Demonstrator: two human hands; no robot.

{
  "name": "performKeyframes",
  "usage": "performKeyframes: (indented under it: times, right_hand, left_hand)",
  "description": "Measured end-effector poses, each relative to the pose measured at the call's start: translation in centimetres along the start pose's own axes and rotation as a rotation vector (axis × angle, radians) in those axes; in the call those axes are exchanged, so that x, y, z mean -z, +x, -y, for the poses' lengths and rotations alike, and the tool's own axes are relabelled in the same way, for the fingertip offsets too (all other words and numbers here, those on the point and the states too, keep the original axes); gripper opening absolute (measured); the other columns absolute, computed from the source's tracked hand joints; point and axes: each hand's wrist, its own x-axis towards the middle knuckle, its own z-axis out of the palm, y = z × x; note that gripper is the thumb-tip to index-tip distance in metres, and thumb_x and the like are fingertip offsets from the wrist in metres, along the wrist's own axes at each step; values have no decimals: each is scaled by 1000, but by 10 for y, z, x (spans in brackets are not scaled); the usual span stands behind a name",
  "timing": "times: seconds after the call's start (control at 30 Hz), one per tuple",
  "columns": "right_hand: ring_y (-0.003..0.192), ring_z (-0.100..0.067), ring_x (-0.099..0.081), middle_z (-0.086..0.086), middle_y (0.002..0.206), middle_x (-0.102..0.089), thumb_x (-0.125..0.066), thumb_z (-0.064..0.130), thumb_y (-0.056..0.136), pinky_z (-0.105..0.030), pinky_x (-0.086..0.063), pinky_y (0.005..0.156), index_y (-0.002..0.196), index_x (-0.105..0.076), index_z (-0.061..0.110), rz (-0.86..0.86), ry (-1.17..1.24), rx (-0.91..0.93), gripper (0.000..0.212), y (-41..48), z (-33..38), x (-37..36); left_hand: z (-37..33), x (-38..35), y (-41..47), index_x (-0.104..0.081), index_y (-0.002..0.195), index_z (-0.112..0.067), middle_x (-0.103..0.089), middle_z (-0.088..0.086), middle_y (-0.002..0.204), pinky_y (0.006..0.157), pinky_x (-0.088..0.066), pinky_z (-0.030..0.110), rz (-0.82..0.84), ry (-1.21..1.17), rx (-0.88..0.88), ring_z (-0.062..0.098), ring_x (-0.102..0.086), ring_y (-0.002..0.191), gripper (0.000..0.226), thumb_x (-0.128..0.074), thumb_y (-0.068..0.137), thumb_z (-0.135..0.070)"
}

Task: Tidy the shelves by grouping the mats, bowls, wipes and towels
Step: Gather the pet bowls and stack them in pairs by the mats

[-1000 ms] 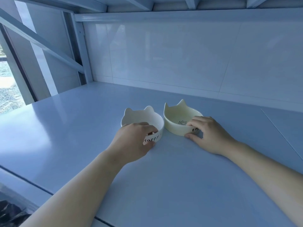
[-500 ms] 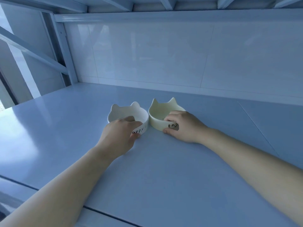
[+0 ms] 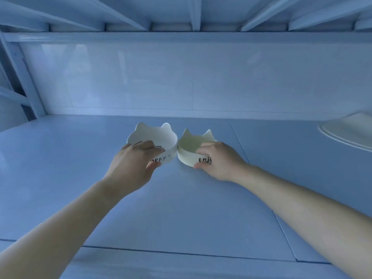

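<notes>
Glossy tiled wall [image 3: 201, 77] at rear; ribbed underside of upper shelf [image 3: 195, 13] overhead; metal frame upright [image 3: 24, 77] at left (diagonal braces alongside).

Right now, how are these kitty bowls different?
The white bowl has rounded ears; the cream bowl has pointed ones. The white bowl reads "appy", the cream bowl "Enj". The left hand grips the white bowl, the right hand the cream bowl. Both stand upright, side by side.
</notes>
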Motion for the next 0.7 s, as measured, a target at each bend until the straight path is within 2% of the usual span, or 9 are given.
performKeyframes:
  times: [0.2, 0.33, 0.43, 0.53, 0.7]
  right_hand:
    - [77, -23, -50, -1, 81, -54, -62, 34, 85, -37, -44, 67, 88, -62, 9, -76, -59, -147, 26, -103, -55, 58]
    - [83, -24, -56, -2, 88, -61, -63, 29, 83, -37, -47, 72, 97, -67, 12, -154, -101, -222, 22, -186, -92, 98]
    - [79, -25, -58, -1, 83, -62, -66, 23, 80, -29, -41, 69, 99, -69, 12, -219, -132, -263, 22, -252, -114, 126]
    - [71, -18, -53, 4, 80, -57, -69, 21, 80, -22, -34, 66, 99, -69, 10, -306, -111, -354, 22, -315, -129, 154]
    - [73, -20, -59, 2, 84, -62, -67, 24, 78, -28, -42, 68, 99, -69, 10, -349, -160, -463, 26, -404, -151, 195]
  left_hand:
    - [-109, -11, 23, -70, 99, -19, -63, -1, 76, 62, -44, 31, -13, -125, -128, 27, -60, 68, 31, -76, 70, -11]
    - [-196, -18, 31, -68, 101, -16, -64, 1, 83, 64, -38, 29, -59, -281, -175, 29, -60, 74, 28, -59, 75, -19]
    - [-264, -18, 33, -67, 101, -14, -61, 1, 80, 65, -32, 30, -97, -392, -210, 29, -58, 71, 30, -57, 73, -18]
    - [-329, -15, 38, -67, 101, -13, -59, 1, 79, 66, -31, 30, -127, -467, -278, 29, -56, 69, 30, -57, 73, -17]
    - [-422, -15, 51, -67, 101, -12, -58, 1, 76, 66, -33, 31, -114, -547, -414, 28, -57, 70, 30, -58, 73, -18]
